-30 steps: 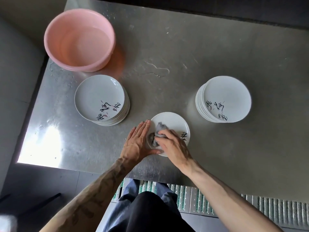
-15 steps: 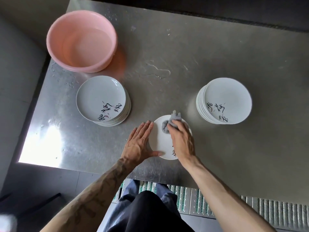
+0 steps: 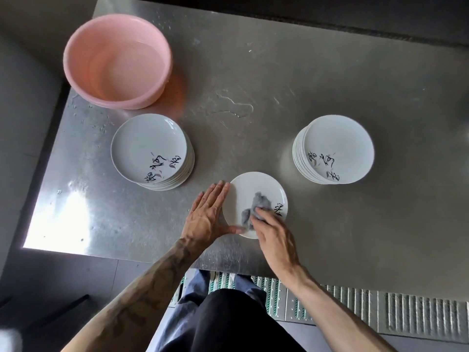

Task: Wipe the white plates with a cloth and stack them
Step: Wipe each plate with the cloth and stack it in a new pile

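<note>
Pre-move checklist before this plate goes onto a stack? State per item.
1. Plate steadied: left hand lies flat on the table against the single plate, thumb at its near rim. Ok.
2. Cloth in hand: right hand holds the grey cloth on the plate. Ok.
3. Plate wiped all over: cannot tell.
4. Stack tops free: left stack and right stack carry nothing on top. Ok.
5. Which stack takes wiped plates: cannot tell.
6. Right stack squared up: its plates are staggered sideways. Not ok.
</note>
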### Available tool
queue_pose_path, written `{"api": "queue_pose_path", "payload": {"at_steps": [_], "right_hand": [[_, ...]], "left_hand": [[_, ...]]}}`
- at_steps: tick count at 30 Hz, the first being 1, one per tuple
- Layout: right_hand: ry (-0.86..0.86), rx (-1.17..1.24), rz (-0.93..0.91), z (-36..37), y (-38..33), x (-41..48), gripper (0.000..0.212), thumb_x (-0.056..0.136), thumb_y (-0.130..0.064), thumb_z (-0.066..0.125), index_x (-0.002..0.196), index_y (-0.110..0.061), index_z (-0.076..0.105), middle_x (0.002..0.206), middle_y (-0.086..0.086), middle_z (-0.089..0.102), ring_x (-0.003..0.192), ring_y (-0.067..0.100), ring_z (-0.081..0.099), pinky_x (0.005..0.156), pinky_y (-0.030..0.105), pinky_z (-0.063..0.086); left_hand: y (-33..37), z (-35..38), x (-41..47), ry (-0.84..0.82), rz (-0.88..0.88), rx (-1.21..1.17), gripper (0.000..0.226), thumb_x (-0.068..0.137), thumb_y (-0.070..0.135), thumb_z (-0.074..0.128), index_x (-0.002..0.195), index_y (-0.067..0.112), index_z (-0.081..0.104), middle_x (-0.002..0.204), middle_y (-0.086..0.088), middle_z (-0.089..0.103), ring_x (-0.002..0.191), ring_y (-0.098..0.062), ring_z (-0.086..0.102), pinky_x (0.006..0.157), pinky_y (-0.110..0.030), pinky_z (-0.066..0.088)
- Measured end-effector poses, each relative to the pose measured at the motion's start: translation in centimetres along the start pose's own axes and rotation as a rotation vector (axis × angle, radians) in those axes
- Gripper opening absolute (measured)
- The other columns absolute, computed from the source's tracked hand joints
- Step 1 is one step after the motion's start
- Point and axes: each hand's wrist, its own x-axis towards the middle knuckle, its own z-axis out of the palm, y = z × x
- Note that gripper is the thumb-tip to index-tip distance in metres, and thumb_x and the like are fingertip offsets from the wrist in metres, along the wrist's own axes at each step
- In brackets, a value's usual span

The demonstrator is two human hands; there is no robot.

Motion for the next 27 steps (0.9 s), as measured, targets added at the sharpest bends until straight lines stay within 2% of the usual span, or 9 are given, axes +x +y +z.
{"api": "queue_pose_path", "payload": {"at_steps": [3, 6, 10, 12, 16, 18, 20, 23, 27], "right_hand": [[-0.077, 0.065, -0.049, 0.5, -0.4, -1.0, 0.033, 0.087, -0.005, 0.077, 0.119, -0.015, 0.077, 0.134, -0.007, 0.067, 0.119, 0.012, 0.065, 0.105, 0.028, 0.052], [-0.117, -0.005, -0.076, -0.5, 1.5, -0.5, 0.039, 0.087, -0.001, 0.076, 0.124, -0.014, 0.074, 0.14, -0.005, 0.063, 0.125, 0.014, 0.062, 0.105, 0.031, 0.053], [-0.06, -0.109, -0.095, -2.0, 3.7, 2.9, 0.043, 0.079, 0.007, 0.077, 0.118, -0.011, 0.076, 0.135, 0.002, 0.065, 0.123, 0.019, 0.064, 0.101, 0.034, 0.055], [-0.062, -0.161, -0.161, -2.5, 4.0, 5.5, 0.048, 0.073, 0.005, 0.08, 0.118, -0.013, 0.075, 0.136, 0.002, 0.065, 0.125, 0.019, 0.063, 0.101, 0.029, 0.051], [-0.151, -0.203, -0.306, -3.5, 4.8, 8.6, 0.045, 0.08, 0.004, 0.07, 0.12, -0.016, 0.074, 0.144, 0.003, 0.06, 0.131, 0.021, 0.058, 0.105, 0.032, 0.048], [-0.106, -0.186, -0.243, -3.7, 5.3, 7.6, 0.043, 0.081, 0.003, 0.071, 0.12, -0.016, 0.075, 0.141, 0.002, 0.062, 0.129, 0.019, 0.06, 0.104, 0.033, 0.052], [-0.041, -0.142, -0.175, -3.2, 5.6, 4.5, 0.039, 0.08, 0.002, 0.074, 0.114, -0.017, 0.076, 0.134, -0.002, 0.065, 0.121, 0.016, 0.064, 0.096, 0.034, 0.057], [-0.029, -0.094, -0.218, -2.5, 5.8, 0.5, 0.043, 0.077, 0.004, 0.077, 0.115, -0.016, 0.077, 0.131, -0.001, 0.067, 0.118, 0.016, 0.066, 0.1, 0.032, 0.055], [-0.018, -0.157, -0.217, -3.4, 6.3, 3.8, 0.041, 0.077, 0.002, 0.079, 0.113, -0.016, 0.077, 0.134, -0.001, 0.066, 0.121, 0.016, 0.064, 0.097, 0.031, 0.056]], "left_hand": [[-0.1, -0.2, 0.1, -0.032, 0.012, 0.022, 0.136, 0.06, 0.1, 0.051, 0.165, 0.03, 0.0, 0.173, 0.009, 0.002, 0.158, -0.008, -0.002, 0.13, -0.037, 0.005], [0.1, -0.4, -0.1, -0.043, 0.013, -0.004, 0.135, 0.061, 0.097, 0.057, 0.165, 0.031, 0.001, 0.173, 0.01, 0.001, 0.158, -0.008, -0.003, 0.129, -0.037, 0.002], [0.5, -0.8, -0.2, -0.053, 0.009, -0.04, 0.132, 0.065, 0.09, 0.065, 0.165, 0.03, 0.004, 0.173, 0.009, 0.003, 0.159, -0.01, 0.0, 0.13, -0.039, 0.004], [0.6, -1.0, -0.2, -0.064, 0.011, -0.037, 0.131, 0.067, 0.087, 0.067, 0.165, 0.03, 0.002, 0.173, 0.009, 0.001, 0.159, -0.01, -0.003, 0.13, -0.04, 0.003], [1.0, -1.1, -0.2, -0.066, -0.005, -0.053, 0.132, 0.066, 0.087, 0.066, 0.166, 0.027, 0.002, 0.173, 0.007, 0.001, 0.159, -0.012, -0.002, 0.13, -0.04, 0.002], [1.0, -1.1, -0.2, -0.063, -0.009, -0.063, 0.132, 0.066, 0.087, 0.065, 0.166, 0.027, 0.004, 0.173, 0.006, 0.003, 0.159, -0.013, 0.0, 0.13, -0.04, 0.003], [1.0, -1.0, -0.2, -0.057, -0.011, -0.067, 0.131, 0.066, 0.087, 0.065, 0.166, 0.026, 0.005, 0.173, 0.006, 0.005, 0.159, -0.014, 0.002, 0.13, -0.041, 0.004], [1.1, -1.0, -0.3, -0.055, 0.0, -0.056, 0.132, 0.065, 0.09, 0.062, 0.166, 0.026, 0.006, 0.173, 0.005, 0.005, 0.159, -0.014, 0.002, 0.13, -0.04, 0.002], [1.1, -0.8, -0.2, -0.049, -0.006, -0.054, 0.133, 0.063, 0.093, 0.06, 0.166, 0.027, 0.006, 0.173, 0.005, 0.004, 0.159, -0.015, 0.002, 0.129, -0.038, 0.0]]}}
